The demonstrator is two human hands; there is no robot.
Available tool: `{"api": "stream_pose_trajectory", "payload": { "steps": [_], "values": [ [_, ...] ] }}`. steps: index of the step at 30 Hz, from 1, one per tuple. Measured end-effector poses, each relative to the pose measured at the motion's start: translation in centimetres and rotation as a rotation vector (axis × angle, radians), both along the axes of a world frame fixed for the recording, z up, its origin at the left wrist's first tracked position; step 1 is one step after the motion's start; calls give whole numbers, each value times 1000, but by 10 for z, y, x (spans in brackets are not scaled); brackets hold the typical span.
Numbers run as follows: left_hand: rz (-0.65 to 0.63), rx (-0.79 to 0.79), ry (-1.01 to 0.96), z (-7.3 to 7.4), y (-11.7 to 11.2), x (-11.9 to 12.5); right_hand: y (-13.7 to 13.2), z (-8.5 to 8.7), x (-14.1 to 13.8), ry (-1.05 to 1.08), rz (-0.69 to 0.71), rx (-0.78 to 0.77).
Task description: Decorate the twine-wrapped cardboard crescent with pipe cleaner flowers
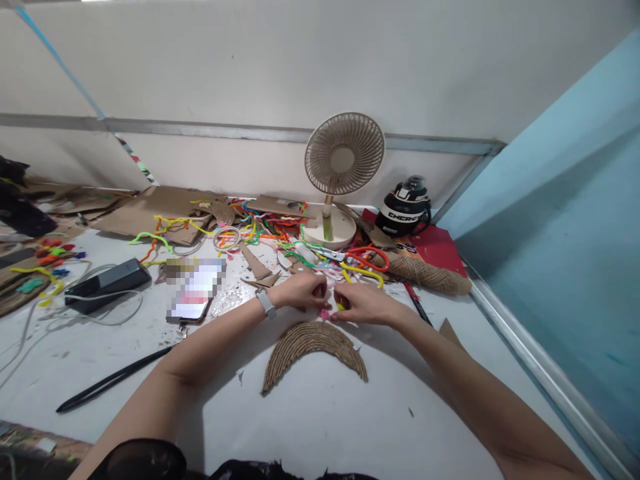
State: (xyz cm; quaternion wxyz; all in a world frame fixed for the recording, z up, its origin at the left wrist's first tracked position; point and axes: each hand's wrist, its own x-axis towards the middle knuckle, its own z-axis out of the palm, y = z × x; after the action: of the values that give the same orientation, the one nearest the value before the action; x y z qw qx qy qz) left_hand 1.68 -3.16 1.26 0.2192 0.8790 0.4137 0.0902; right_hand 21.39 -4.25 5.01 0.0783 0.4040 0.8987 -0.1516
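- A white tabletop (240, 427) with small scraps and specks runs up to a pale panelled wall (225, 73), and a blue wall (565, 220) closes off the right side
- Along the back stand a round-headed fan (345, 160) and a dark jug (403, 211) marked ENERGY, with a tangle of coloured fuzzy stems (273, 230) to the fan's left
- Orange-handled scissors (374, 257) and a roll of twine (425, 272) lie just beyond the right hand (367, 305); a phone (196, 293) lies left of the left hand (303, 291)
- A small pink piece (325, 314) sits between the two hands, at the right fingertips; a brown arc (315, 338) lies flat on the tabletop just nearer the body
- Both hands have curled fingers; whether either is clamped on anything, I cannot tell
- The pink piece looks crinkled; the arc is ridged in curved cord-like rows, its ends pointing toward the body
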Motion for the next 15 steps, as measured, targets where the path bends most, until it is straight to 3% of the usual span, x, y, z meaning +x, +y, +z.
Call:
{"api": "stream_pose_trajectory", "payload": {
  "steps": [4,10,15],
  "values": [
    [60,37,35,5,4,-9,4,-5,2,12,4,-4],
    [286,137,65,15,11,-24,6,-10,2,79,22,-9],
    [351,172,60,23,15,-32,4,-8,2,153,49,3]
  ]
}}
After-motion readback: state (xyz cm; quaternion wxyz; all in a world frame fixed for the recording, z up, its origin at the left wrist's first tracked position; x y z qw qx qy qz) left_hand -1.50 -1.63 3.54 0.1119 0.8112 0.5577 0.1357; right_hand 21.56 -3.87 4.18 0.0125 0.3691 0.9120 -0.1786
